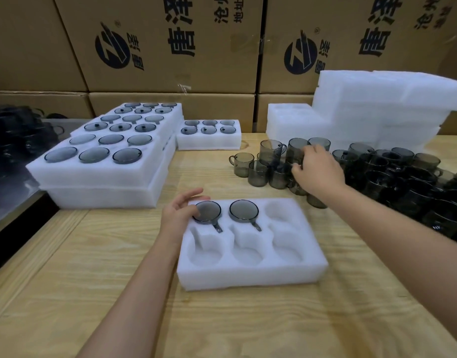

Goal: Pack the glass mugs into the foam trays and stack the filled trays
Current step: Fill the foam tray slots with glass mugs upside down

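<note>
Foam tray (250,277) on wooden surface (248,326), six pockets. Back row: first mug (208,211) in left pocket, second mug (244,210) in middle pocket, handles toward person; other four pockets bare.

Left hand (179,215) at tray's back-left corner, relaxed fingers touching first mug's rim.

Right hand (317,169) among loose mugs (258,174) far right, fingers curled against one; grip unclear.

Stack of filled trays (101,177) far left. Small filled tray (209,144) behind. Empty foam pile (364,107) back right. Cardboard boxes (170,47) along back.

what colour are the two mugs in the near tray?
Smoky grey tinted glass mugs, clearest in the head view, against the white foam tray.
</note>
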The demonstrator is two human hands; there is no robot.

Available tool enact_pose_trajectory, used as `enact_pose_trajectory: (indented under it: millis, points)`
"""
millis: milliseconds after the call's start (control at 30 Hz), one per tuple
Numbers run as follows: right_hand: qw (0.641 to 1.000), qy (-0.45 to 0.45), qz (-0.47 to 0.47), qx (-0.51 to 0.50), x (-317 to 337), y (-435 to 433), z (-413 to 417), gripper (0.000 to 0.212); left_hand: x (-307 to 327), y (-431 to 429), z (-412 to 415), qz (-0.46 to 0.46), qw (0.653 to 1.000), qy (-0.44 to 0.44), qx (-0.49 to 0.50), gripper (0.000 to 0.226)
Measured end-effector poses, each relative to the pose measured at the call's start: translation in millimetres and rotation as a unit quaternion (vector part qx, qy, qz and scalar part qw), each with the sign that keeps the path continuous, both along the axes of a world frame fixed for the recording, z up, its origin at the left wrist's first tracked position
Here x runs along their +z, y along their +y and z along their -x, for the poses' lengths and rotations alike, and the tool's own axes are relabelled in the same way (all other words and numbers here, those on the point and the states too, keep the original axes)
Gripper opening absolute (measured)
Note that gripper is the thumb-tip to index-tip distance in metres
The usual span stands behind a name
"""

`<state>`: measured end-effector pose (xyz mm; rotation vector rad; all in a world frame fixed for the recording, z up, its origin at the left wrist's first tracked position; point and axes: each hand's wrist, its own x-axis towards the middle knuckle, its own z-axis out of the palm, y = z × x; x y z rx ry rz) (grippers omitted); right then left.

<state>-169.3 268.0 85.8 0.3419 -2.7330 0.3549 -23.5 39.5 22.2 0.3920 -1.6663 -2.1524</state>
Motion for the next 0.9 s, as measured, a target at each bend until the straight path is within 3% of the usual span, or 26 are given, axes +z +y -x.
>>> enact_pose_trajectory:
  millis: [67,167,300,500,700,900]
  points:
    - [0.998,-0.032,-0.057,-0.026,4.6,8.7,11.3,0.041,-1.8,-4.0,3.5,-0.029,0.999,-0.007,0.019,0.045]
    - [0.995,-0.063,-0.070,-0.036,3.7,16.3,20.4,0.030,-5.2,-7.9,4.3,-0.040,0.999,-0.008,0.019,0.044]
    - [0.996,-0.044,-0.051,-0.051,3.0,18.6,25.6,0.013,-6.9,-10.5,4.7,-0.058,0.998,-0.003,-0.001,0.046]
    - [0.997,-0.020,-0.057,-0.036,5.0,16.6,16.5,0.016,-5.9,-13.3,3.9,-0.043,0.998,0.006,-0.035,0.051]
    - [0.987,0.080,0.076,0.113,20.4,16.7,-30.7,0.014,-2.6,-11.2,1.7,-0.026,0.999,0.001,-0.044,0.052]
    - [0.972,0.034,0.100,0.208,13.4,9.7,-79.4,0.010,-0.4,-10.4,-0.7,-0.019,0.998,-0.004,-0.053,0.053]
